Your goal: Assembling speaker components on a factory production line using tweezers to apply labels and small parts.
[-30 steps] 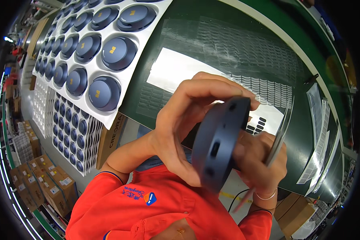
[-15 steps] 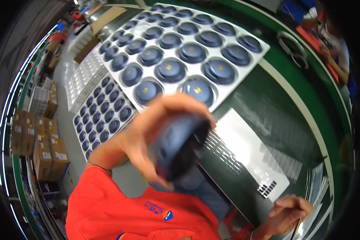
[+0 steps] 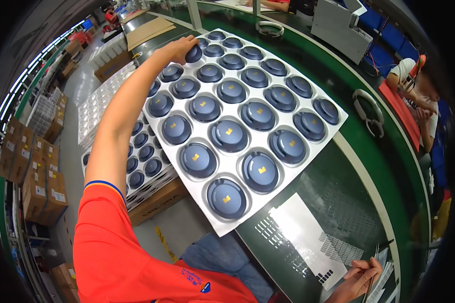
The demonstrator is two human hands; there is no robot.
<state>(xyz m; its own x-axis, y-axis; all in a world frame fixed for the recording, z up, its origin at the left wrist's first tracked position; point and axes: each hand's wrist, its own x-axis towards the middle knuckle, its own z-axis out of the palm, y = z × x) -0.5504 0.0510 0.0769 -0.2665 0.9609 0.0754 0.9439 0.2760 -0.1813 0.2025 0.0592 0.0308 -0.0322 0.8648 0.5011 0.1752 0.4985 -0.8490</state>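
My left arm stretches to the far left corner of a white molded tray [image 3: 236,223]. There my left hand [image 3: 178,49] is closed round a dark blue headphone cup [image 3: 193,54], at a pocket of the tray. Similar round cups, such as one near the front corner [image 3: 226,199], sit in the other pockets, each with a small yellow mark. At the lower right my right hand [image 3: 360,276] is closed on slim metal tweezers [image 3: 373,267]. It hovers by a white sheet [image 3: 298,222] bearing a few small black pieces [image 3: 325,276].
Left of the tray are stacked trays of similar cups [image 3: 145,153], above a cardboard box [image 3: 156,203]. A green conveyor [image 3: 333,65] carries a white headband-shaped item [image 3: 369,112]. Cardboard cartons [image 3: 45,194] stand at far left. A co-worker [image 3: 414,101] sits across the conveyor.
My left hand has carried the headphone cup from close in front of me to the tray's far left corner. My right hand stays at the lower right with the tweezers.
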